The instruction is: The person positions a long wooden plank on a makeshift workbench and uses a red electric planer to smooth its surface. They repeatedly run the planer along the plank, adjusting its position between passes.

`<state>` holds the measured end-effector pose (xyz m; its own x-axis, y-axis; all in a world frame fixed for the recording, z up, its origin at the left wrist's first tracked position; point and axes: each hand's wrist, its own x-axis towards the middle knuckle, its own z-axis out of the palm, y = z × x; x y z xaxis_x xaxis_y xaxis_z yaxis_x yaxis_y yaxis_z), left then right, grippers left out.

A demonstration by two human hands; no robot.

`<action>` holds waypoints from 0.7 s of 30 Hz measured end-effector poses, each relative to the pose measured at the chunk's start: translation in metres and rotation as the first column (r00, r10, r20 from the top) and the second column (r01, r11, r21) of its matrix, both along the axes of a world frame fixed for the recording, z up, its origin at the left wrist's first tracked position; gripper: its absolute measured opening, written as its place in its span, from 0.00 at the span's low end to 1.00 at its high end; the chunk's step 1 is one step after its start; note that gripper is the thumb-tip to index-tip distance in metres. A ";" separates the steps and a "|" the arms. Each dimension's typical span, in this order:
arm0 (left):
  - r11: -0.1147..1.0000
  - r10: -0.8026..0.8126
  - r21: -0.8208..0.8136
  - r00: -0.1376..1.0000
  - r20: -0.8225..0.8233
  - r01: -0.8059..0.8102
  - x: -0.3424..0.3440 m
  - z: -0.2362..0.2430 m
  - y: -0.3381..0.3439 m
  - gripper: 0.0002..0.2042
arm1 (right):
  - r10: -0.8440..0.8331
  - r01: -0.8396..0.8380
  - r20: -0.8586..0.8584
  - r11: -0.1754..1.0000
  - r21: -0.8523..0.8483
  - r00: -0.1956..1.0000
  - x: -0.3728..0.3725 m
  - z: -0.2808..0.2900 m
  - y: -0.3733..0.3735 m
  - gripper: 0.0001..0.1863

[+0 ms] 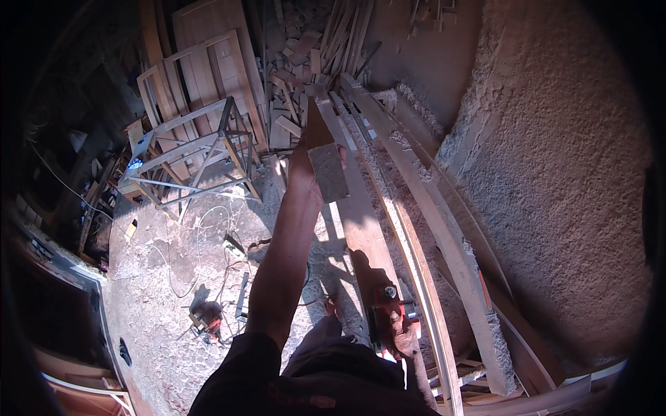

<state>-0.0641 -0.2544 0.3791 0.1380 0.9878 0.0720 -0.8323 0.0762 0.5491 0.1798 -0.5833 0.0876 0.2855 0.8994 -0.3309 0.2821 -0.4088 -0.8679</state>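
Note:
My left arm reaches forward, and my left hand (303, 166) is closed around a squared piece of timber (329, 175), with the fingertips showing at its far side. The cut end of the timber faces me and its length runs away from me. Low and to the right, my right hand (404, 340) grips a red electric planer (382, 320), which appears to rest on a long wide board (362, 232). Part of the planer is in shadow, and its underside is hidden.
Long planks (444, 229) strewn with shavings lie to the right, beside a large shavings heap (555, 166). Offcuts (298, 55) pile up ahead. Door panels (208, 76) lean behind an open frame stand (194, 149). Another red power tool (207, 320) and cords lie on the floor.

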 end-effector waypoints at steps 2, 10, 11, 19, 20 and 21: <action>0.991 -0.070 -0.110 0.996 0.063 0.077 0.006 -0.004 -0.014 0.27 | -0.002 0.002 0.000 1.000 -0.003 1.000 0.002 0.002 0.001 0.32; 0.835 -0.373 -0.535 0.845 -0.383 0.127 0.031 -0.243 -0.064 0.36 | -0.004 0.003 -0.004 0.999 -0.053 1.000 -0.001 0.021 0.002 0.32; 0.872 -0.385 -0.462 0.805 -0.451 0.158 0.046 -0.249 -0.082 0.38 | -0.030 0.032 0.019 0.996 -0.078 0.999 0.007 0.027 -0.004 0.32; 0.939 0.297 0.234 0.256 -0.920 -0.252 0.089 -0.343 -0.123 0.30 | -0.068 0.058 -0.077 0.989 -0.134 0.995 0.020 0.026 -0.039 0.33; 0.915 0.373 0.328 0.185 -0.909 -0.235 0.085 -0.364 -0.119 0.31 | -0.074 0.065 -0.072 0.990 -0.122 0.995 0.020 0.024 -0.041 0.33; 0.947 0.301 0.255 0.268 -0.915 -0.195 0.092 -0.360 -0.114 0.29 | -0.095 0.090 -0.042 0.990 -0.110 0.995 0.025 0.030 -0.041 0.33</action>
<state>0.0279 -0.3681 0.0188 -0.0876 0.9851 0.1478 0.2804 -0.1180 0.9526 0.2046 -0.6247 0.1178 0.3480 0.8280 -0.4396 0.1988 -0.5235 -0.8285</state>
